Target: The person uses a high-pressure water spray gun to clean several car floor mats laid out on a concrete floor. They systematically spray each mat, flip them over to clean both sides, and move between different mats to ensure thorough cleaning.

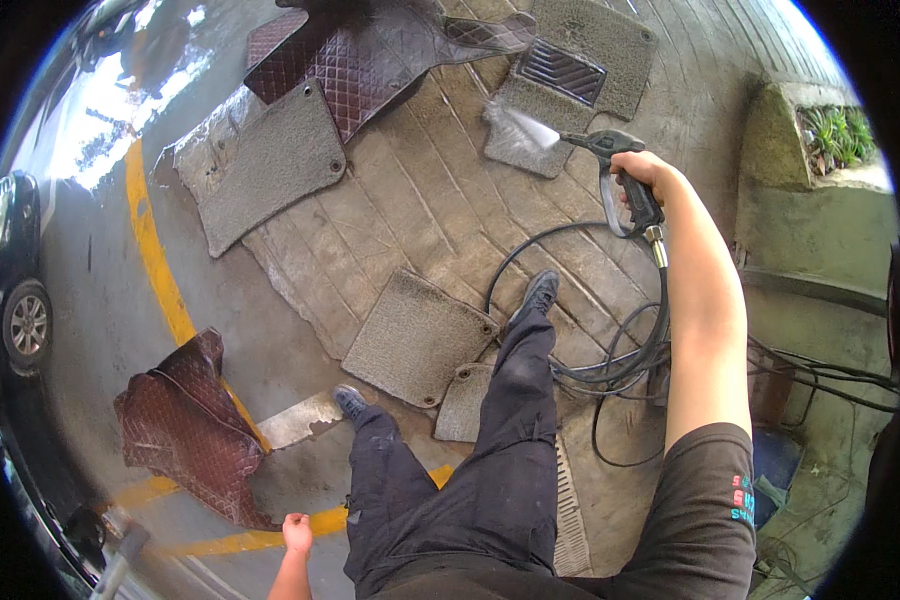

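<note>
My right hand (640, 178) grips a black pressure-washer spray gun (615, 146), its hose hanging from the brass fitting at the handle. White spray (532, 131) leaves the nozzle and hits the lower part of a grey carpet car mat with a black ribbed heel pad (562, 71). At the lower left, my left hand (298, 531) hangs with fingers curled, beside the tip of a dark red quilted car floor liner (187, 435); whether it touches the liner or holds anything is unclear. Another quilted liner (367, 67) and a grey mat (274, 169) lie at the top.
Grey mats (420, 337) lie by my feet. Coils of black hose (615, 367) are at my right foot, near a drain grate (570, 510). A dark car (22, 322) stands at far left. On the right is a concrete planter (776, 135). The grooved floor looks wet.
</note>
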Available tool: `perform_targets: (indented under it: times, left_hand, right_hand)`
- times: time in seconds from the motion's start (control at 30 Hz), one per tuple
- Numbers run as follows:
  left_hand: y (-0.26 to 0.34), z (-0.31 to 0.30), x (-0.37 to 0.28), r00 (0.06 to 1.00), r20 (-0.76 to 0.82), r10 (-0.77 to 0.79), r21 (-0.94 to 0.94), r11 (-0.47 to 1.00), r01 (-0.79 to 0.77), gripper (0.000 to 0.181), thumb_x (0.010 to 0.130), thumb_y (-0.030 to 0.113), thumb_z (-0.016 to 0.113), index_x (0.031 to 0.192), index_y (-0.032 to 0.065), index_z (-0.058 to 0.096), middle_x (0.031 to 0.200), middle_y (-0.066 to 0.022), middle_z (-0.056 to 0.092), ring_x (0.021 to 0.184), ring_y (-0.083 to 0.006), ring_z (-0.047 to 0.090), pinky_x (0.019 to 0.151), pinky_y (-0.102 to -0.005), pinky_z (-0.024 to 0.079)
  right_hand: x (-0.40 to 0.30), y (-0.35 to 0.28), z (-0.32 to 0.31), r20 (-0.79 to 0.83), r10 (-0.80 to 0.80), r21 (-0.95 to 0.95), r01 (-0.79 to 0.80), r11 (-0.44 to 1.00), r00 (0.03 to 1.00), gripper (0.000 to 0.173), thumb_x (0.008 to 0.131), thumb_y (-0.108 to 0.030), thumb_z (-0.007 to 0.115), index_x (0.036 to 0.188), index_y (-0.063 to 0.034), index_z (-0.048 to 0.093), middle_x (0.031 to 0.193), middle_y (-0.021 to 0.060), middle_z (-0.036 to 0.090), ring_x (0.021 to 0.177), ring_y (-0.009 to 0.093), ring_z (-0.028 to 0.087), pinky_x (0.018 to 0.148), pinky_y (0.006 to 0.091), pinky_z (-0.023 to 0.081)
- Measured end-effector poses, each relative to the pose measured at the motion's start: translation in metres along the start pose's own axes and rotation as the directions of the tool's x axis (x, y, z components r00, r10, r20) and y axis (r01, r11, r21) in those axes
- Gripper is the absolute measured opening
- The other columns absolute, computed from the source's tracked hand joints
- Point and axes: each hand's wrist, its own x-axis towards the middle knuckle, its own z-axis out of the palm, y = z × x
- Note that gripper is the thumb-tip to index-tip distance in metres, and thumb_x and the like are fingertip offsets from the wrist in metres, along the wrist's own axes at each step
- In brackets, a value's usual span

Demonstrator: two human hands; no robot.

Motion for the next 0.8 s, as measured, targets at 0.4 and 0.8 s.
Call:
perform_targets:
  times: [0.4,0.8]
  left_hand:
    - [-0.005,-0.005,-0.001,0.999,-0.021,0.031,0.025,0.999,-0.031,0.020,0.090,0.014,0.066,0.101,-0.0027,0.065,0.092,-0.0131,0.070,0.085,-0.0218,0.065,0.080,-0.0350,0.052]
    - [0.021,0.017,0.002,0.997,0.020,0.069,0.054,0.996,-0.070,0.020,0.090,0.014,0.067,0.102,-0.0024,0.066,0.093,-0.0130,0.070,0.086,-0.0217,0.065,0.081,-0.0347,0.052]
  right_hand:
    - [-0.019,0.011,0.015,0.021,0.003,-0.061,-0.002,0.998,1.000,0.025,0.081,-0.022,0.068,0.091,-0.0010,0.060,0.079,0.0097,0.061,0.059,0.023,0.064,0.052,0.0415,0.055]
    - [-0.005,-0.019,-0.023,-0.072,-0.145,-0.001,0.145,0.989,0.987,0.024,0.083,-0.024,0.068,0.091,-0.0028,0.061,0.079,0.0079,0.059,0.055,0.023,0.062,0.051,0.0410,0.054]
